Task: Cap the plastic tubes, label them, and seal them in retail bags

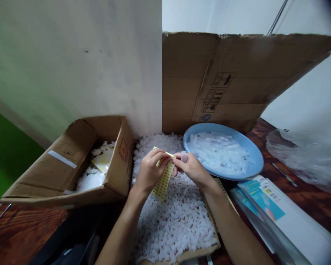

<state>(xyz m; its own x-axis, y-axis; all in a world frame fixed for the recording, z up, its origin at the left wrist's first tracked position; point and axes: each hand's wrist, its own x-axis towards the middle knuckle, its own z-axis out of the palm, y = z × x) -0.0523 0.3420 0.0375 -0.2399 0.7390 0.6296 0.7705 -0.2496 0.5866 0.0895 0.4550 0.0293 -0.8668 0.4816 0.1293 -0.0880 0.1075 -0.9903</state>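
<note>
A yellow sticker sheet (163, 184) with rows of small round marks hangs from my left hand (150, 171), whose fingers pinch its upper part. My right hand (191, 167) has its fingertips closed at the sheet's top right edge, and a small translucent plastic piece (184, 156) sticks up between its fingers. Both hands meet above a big pile of small whitish translucent pieces (176, 221) spread on cardboard.
An open cardboard box (123, 158) with white and yellow scraps stands at the left. A blue basin (257, 158) of clear plastic pieces sits right of the pile. Packets (298, 217), a thin metal tool (284, 173) and plastic wrap (300, 158) lie right. Cardboard (237, 81) leans behind.
</note>
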